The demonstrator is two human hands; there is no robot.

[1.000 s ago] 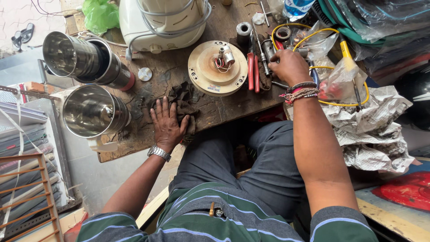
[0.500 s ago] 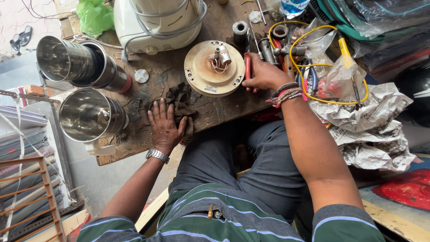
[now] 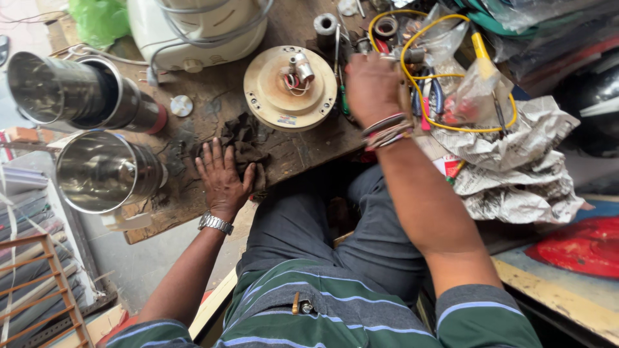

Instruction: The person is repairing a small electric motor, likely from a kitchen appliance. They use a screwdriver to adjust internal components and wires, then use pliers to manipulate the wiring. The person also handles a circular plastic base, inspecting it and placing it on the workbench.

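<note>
My left hand (image 3: 222, 180) lies flat on the worn wooden table (image 3: 303, 151), fingers spread, its fingertips touching a dark greasy rag (image 3: 242, 136). My right hand (image 3: 371, 84), with thread bands at the wrist, reaches over a cluster of hand tools just right of a round cream motor base (image 3: 287, 90) that has a small metal shaft and wires at its centre. A green-handled tool (image 3: 343, 102) shows at the hand's left edge. The fingers curl down out of sight, so any grip is hidden.
Two steel jars (image 3: 64, 87) (image 3: 103, 171) lie at the table's left. A white appliance body (image 3: 193, 26) stands at the back. Yellow wire (image 3: 451, 126), a plastic bag (image 3: 477, 96) and crumpled newspaper (image 3: 516, 167) crowd the right. A small metal cap (image 3: 182, 106) lies loose.
My right hand has moved left from the plastic bag and yellow wire to the tools beside the round base. My left hand has stayed flat by the rag.
</note>
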